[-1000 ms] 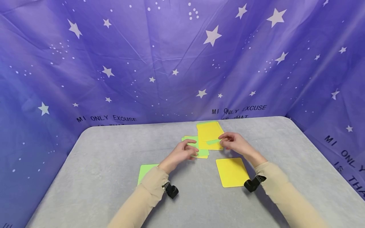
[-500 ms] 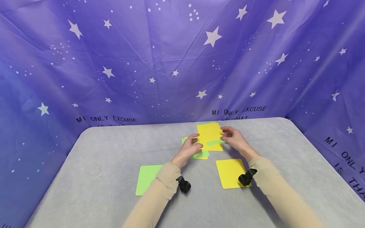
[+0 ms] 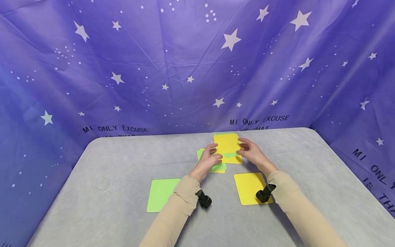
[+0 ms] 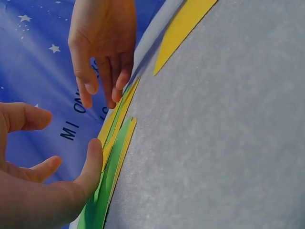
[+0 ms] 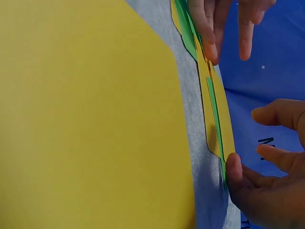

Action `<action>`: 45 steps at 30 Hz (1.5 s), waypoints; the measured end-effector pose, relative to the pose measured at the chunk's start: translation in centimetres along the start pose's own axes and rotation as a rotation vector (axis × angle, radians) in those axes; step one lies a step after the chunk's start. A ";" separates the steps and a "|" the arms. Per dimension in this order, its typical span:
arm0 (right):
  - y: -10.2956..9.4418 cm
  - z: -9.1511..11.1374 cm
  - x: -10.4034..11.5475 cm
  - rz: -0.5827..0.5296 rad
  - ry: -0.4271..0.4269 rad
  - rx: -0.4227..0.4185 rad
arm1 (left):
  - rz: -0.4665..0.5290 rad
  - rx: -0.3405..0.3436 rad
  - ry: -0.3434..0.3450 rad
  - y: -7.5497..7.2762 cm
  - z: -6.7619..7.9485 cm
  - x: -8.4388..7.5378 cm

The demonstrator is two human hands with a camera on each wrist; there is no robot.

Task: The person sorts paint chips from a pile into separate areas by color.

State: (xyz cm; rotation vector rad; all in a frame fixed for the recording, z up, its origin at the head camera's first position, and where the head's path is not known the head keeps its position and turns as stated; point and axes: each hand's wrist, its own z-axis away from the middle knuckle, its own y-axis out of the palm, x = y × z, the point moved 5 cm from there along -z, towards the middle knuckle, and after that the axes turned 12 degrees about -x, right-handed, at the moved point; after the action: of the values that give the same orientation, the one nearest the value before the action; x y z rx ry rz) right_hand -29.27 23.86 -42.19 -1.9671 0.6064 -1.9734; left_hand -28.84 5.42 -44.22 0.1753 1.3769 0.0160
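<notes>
A small pile of overlapping yellow and green square cards lies toward the back of the table, topped by a yellow card (image 3: 226, 143). My left hand (image 3: 206, 163) is at its left edge, thumb tip (image 4: 96, 148) right at the cards and the other fingers spread in the air. On the opposite side my right hand (image 3: 254, 153) has its thumb (image 5: 233, 167) at the card's corner, with fingers loosely bent. Below the yellow card, a green card (image 3: 220, 167) with a yellow edge under it sticks out at the lower left. Neither hand pinches a card.
A single green card (image 3: 160, 193) lies at the front left, partly covered by the left sleeve. At the front right lies a single yellow card (image 3: 248, 187), partly behind the right wrist's camera. A purple star-patterned cloth (image 3: 172, 61) hangs behind the grey table (image 3: 117, 164).
My left hand has moved right and slightly forward to the left edge of the top yellow card. My right hand has shifted slightly along its right edge. The cards lie about where they were.
</notes>
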 end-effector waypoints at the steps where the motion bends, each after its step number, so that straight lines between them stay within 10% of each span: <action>1: 0.0 0.1 -0.1 -0.006 0.004 0.001 | 0.007 -0.003 -0.004 -0.1 0.0 0.0; 22: -0.4 1.4 -0.1 -0.208 0.116 0.004 | 0.081 -0.025 -0.014 -1.9 0.8 -0.6; 45: 0.4 4.0 -0.1 -0.122 0.083 0.002 | -0.022 0.013 0.047 -2.7 1.4 0.1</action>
State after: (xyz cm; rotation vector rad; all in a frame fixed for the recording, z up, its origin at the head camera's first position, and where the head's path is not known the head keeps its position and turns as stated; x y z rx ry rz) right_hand -25.34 23.18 -42.51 -1.9724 0.5146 -2.1362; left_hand -27.67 2.62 -44.43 0.1713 1.4263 -0.0070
